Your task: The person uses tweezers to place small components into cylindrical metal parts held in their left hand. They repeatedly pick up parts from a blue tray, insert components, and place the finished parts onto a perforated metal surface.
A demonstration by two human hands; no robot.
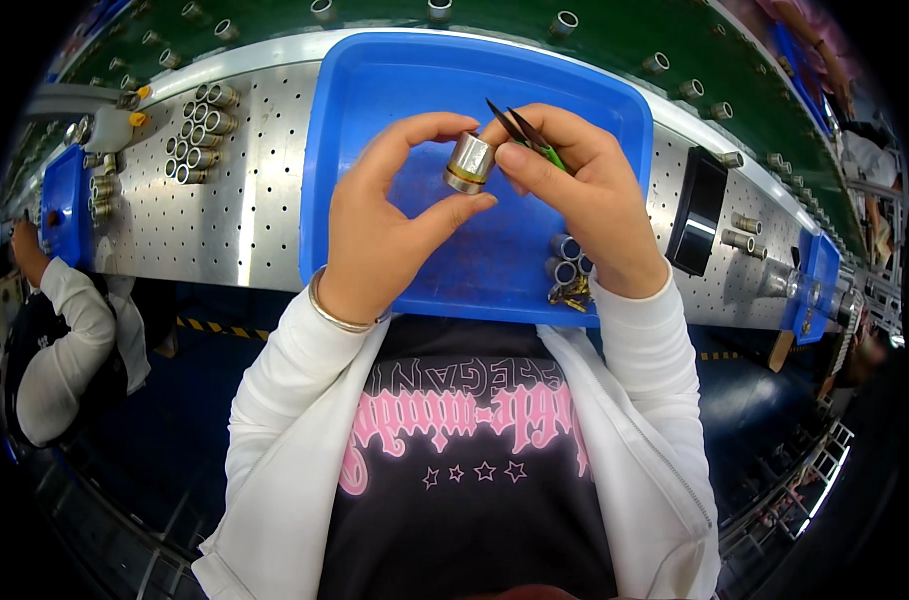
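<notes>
My left hand (380,220) pinches a short silver metal cylinder (472,158) between thumb and forefinger. The cylinder is slightly tilted, with a gold-coloured band near its lower end. My right hand (600,195) is closed on black-and-green tweezers (523,130), whose two dark points are apart and angle up and left. The right thumb and fingertips are right beside the cylinder; I cannot tell whether they touch it. Both hands are above a blue plastic tray (312,200). Several metal cylinders (562,268) and small brass-coloured pieces (572,294) lie in its near right corner, partly behind my right wrist.
Left of the tray, grouped metal cylinders (200,135) stand on a perforated metal bench (260,190). A black rectangular device (697,210) and loose cylinders (740,240) are to the right. Beyond runs a green belt (385,15) carrying spaced cylinders. Another person (70,350) sits far left.
</notes>
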